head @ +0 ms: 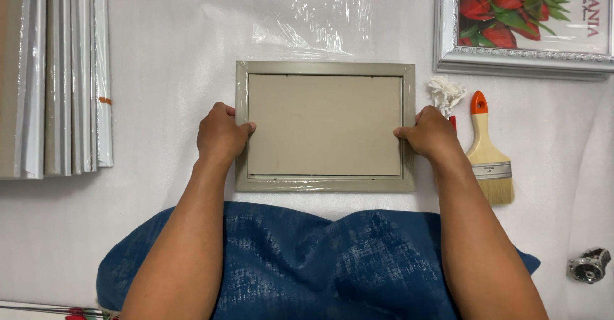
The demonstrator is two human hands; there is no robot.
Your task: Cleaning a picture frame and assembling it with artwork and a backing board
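A beige picture frame lies face down on the white table, its brown backing board showing in the middle. My left hand grips the frame's left side, thumb on the backing board. My right hand grips the right side the same way. Thin clear film covers the frame's lower rail.
Several wrapped white frames stand stacked at the left. A silver frame with a red flower print lies top right. A paintbrush with an orange-tipped handle, a crumpled white rag, loose clear plastic, a small metal part and blue cloth lie around.
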